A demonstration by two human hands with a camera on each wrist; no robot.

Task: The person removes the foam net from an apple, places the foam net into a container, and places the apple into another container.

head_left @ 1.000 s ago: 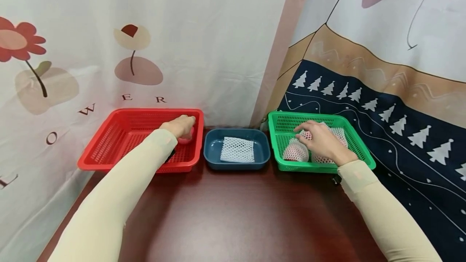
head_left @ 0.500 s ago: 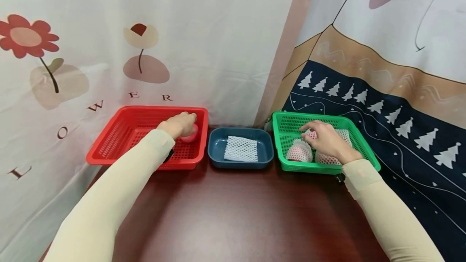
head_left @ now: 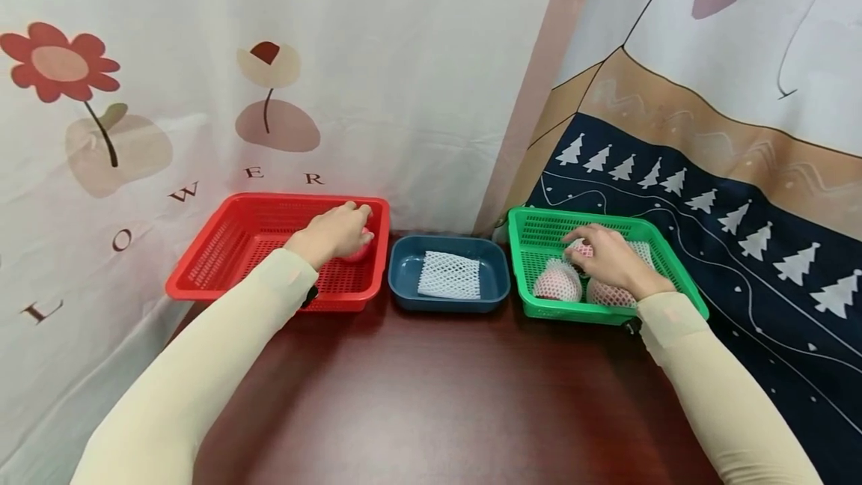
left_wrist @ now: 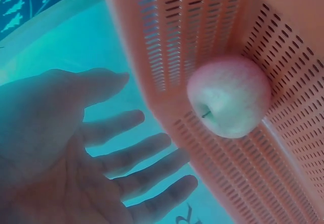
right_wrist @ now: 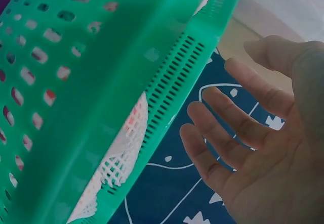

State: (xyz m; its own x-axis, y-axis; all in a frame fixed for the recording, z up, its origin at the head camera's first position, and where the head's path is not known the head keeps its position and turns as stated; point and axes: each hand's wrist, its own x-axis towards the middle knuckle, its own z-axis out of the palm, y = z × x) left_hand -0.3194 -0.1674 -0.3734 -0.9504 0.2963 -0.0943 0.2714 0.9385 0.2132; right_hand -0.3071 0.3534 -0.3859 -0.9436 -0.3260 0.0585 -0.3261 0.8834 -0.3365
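Note:
In the head view my left hand (head_left: 331,236) is held over the right end of a red plastic basket (head_left: 207,264). Below its fingers lies a pinkish-red apple (head_left: 360,251), partly hidden by the hand. The left wrist view has the fingers spread and relaxed, apart from the apple (left_wrist: 234,96), whose stem shows. My right hand (head_left: 606,257) hovers over a green basket (head_left: 535,227) with several net-wrapped round fruits, one of them a wrapped fruit (head_left: 557,283) at the front left. In the right wrist view its palm is bare, fingers loosely bent.
Between the baskets stands a blue dish (head_left: 497,275) with a flat white foam net (head_left: 450,275) in it. All three stand along the back of a dark brown table (head_left: 431,388). Directly behind hangs a printed curtain (head_left: 417,96).
The head view has turned slightly left, so the baskets and dish appear farther right. My left hand shifts slightly left against the red basket, uncovering more apple. The right hand stays over the green basket.

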